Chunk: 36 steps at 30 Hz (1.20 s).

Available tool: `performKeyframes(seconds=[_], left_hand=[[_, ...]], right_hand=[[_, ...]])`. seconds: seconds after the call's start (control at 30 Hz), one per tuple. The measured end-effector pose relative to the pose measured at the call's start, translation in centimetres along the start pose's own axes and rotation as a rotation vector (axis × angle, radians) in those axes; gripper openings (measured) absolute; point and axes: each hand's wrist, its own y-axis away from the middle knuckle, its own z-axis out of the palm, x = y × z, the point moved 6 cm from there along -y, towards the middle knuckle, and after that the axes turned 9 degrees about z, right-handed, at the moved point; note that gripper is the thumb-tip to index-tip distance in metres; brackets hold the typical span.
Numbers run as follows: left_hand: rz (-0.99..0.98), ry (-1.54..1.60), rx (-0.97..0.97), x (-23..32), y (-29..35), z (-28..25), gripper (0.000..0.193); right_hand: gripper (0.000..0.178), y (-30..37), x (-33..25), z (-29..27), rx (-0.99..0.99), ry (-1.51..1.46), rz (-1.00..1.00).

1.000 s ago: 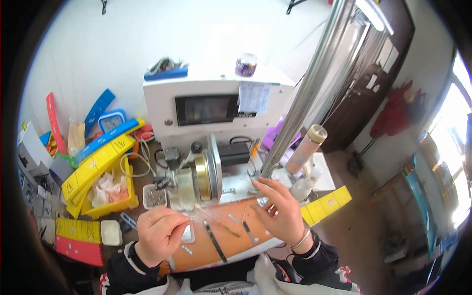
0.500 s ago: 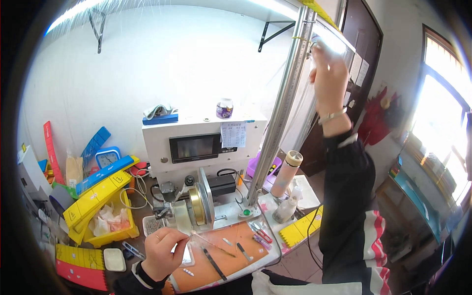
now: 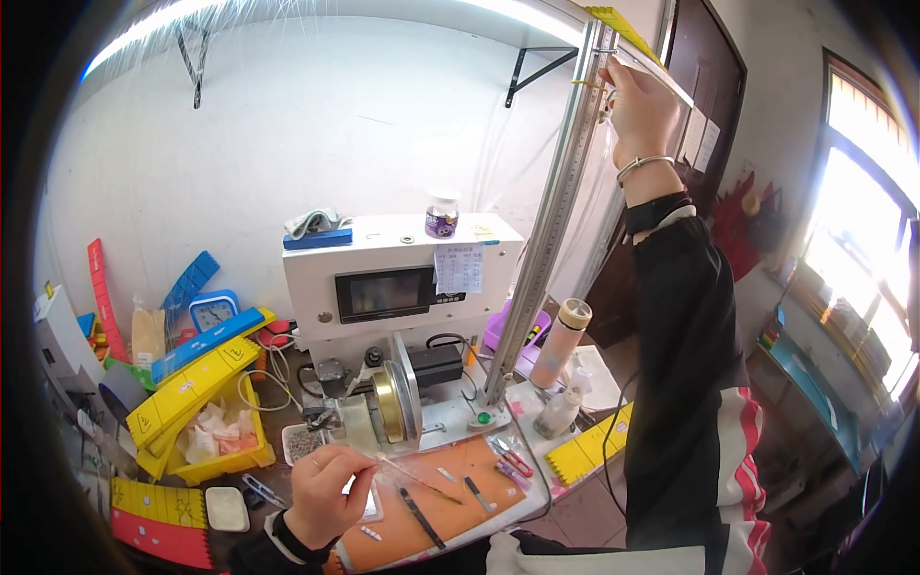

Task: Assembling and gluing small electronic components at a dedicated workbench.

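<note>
My left hand [image 3: 331, 494] is closed in a pinch just in front of the machine's pale drum [image 3: 358, 424]. Whatever its fingertips hold is too fine to make out. Beside those fingertips is the pale end of a thin stick-like tool [image 3: 422, 481], which slants over the orange mat [image 3: 374, 548]. High up at the right, my right hand [image 3: 644, 110] pinches near the top of a tall metal rail [image 3: 548, 230] with a scale along it. Its thumb and finger meet by a small fitting and a yellow tie [image 3: 586, 84]; what they grip is hidden.
Behind the drum stands a white machine with a dark screen [image 3: 383, 293]. Yellow strips [image 3: 196, 388] and a yellow bin [image 3: 251, 458] crowd the left. A pink bottle [image 3: 560, 345], a clear squeeze bottle [image 3: 563, 410] and a black cable [image 3: 623, 450] are right of the rail.
My right hand, blurred before, is now steady, with its fingertips up against the top of the rail. My left hand keeps its pinch by the drum. The whole view has shifted slightly.
</note>
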Motion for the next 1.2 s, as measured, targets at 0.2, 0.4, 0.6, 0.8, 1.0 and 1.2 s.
performKeyframes(seconds=[0.2, 0.4, 0.6, 0.8, 1.0, 1.2], left_hand=[[0.018, 0.023, -0.004, 0.6, 0.4, 0.3, 0.014], [0.077, 0.032, -0.021, 1.5, -0.2, 1.5, 0.015], [-0.001, 0.069, -0.036, 1.0, -1.1, 1.6, 0.021], [-0.061, 0.215, -0.079, 0.9, -2.2, 2.8, 0.021], [-0.041, 0.315, -0.127, 2.1, -2.4, 4.7, 0.018], [-0.064, 0.296, -0.138, 3.4, -2.6, 6.3, 0.019]], right_hand=[[0.015, 1.2, -1.7, 0.3, 0.088, 0.025, 0.027], [0.019, -0.8, 0.7, -1.1, 0.203, -0.303, 0.089], [0.006, 18.0, -0.8, -3.9, -0.356, 0.025, -0.056], [0.022, 33.0, 2.9, -7.5, -0.763, 0.322, -0.426], [0.030, 35.3, 3.3, -9.7, -0.745, 0.247, -0.510], [0.027, 35.7, 3.1, -11.7, -0.788, 0.290, -0.594]])
